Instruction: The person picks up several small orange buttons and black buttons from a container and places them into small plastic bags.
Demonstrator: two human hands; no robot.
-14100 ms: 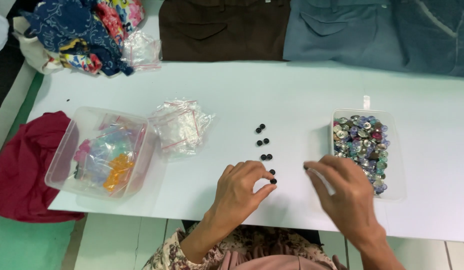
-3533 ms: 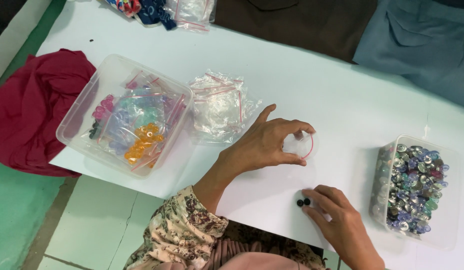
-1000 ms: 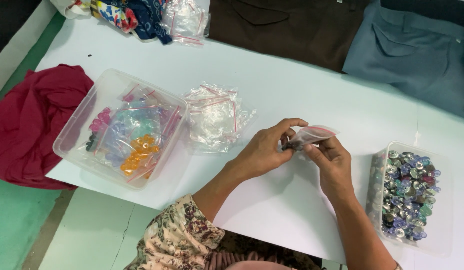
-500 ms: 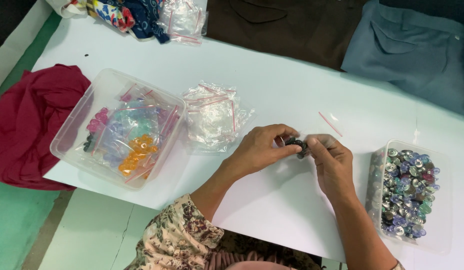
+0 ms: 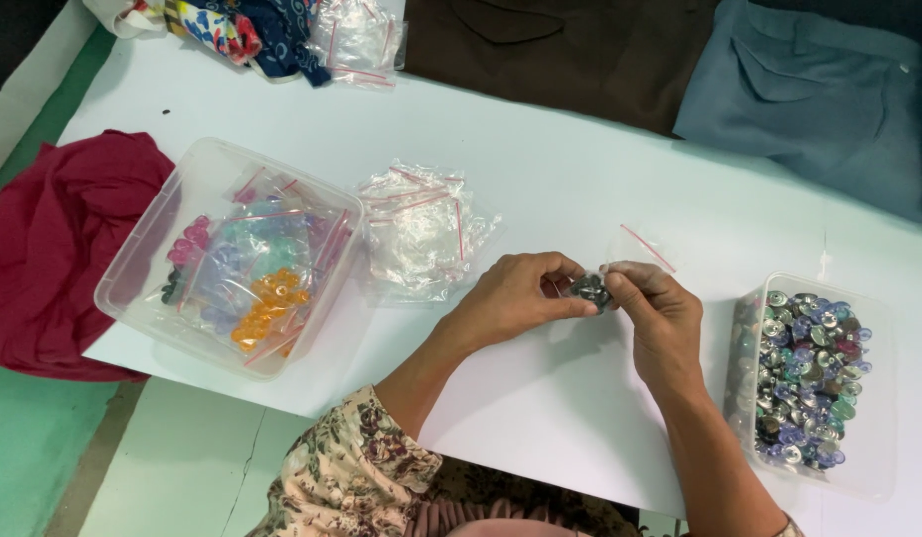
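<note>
Clear small bag (image 5: 620,261) of dark buttons (image 5: 589,289) between both hands

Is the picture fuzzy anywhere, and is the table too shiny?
Head view: mostly sharp; the white table is bright but not glaring, soft shadows under both hands; the empty plastic bags glint; the small bag pinched between left hand and right hand is hard to make out.

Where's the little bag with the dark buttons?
In the head view, the little bag is pinched between the left hand and right hand, above the white table, left of the box of shiny buttons.
</note>
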